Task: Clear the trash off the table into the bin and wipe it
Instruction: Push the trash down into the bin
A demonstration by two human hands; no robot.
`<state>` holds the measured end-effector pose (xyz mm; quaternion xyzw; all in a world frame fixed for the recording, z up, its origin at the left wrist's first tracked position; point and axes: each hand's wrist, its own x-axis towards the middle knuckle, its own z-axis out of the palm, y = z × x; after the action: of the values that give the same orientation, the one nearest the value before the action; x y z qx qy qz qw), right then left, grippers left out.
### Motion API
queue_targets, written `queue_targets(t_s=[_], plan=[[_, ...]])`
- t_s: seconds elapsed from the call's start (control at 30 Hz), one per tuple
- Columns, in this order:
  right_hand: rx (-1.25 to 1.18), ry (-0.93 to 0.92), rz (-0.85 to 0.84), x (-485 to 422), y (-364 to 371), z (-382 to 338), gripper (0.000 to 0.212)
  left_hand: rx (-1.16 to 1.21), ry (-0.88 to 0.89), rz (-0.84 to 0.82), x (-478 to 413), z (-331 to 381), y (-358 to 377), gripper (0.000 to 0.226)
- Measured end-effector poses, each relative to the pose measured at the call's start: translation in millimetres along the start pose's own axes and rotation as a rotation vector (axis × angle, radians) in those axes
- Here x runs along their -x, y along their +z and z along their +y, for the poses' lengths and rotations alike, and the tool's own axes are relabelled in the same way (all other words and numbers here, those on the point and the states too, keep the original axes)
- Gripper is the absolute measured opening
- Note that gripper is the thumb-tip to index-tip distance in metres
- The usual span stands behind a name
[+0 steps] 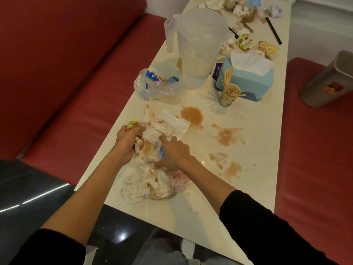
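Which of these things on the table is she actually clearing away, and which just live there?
Part of the job:
- stained napkins
- crumpled wrapper in left hand
- right hand gathering tissues
- empty plastic bag
- brown spill
- far trash pile
- bin

Just lying about:
- clear jug
- tissue box
- toothpick cup

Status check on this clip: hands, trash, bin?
Left hand shut on crumpled yellow wrapper. Right hand open, on stained white napkins. Grey bin on right bench. Brown spills unwiped.
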<state>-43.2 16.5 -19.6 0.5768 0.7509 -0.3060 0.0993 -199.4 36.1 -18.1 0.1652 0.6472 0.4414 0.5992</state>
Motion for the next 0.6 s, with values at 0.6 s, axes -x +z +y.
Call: queue_targets(t_s=[0.6], plan=[[-0.876,0.161,0.482,-7.4,-64.2,39.6,0.036,0.015,0.008,-0.069,5.2,15.3,19.0,0.022]])
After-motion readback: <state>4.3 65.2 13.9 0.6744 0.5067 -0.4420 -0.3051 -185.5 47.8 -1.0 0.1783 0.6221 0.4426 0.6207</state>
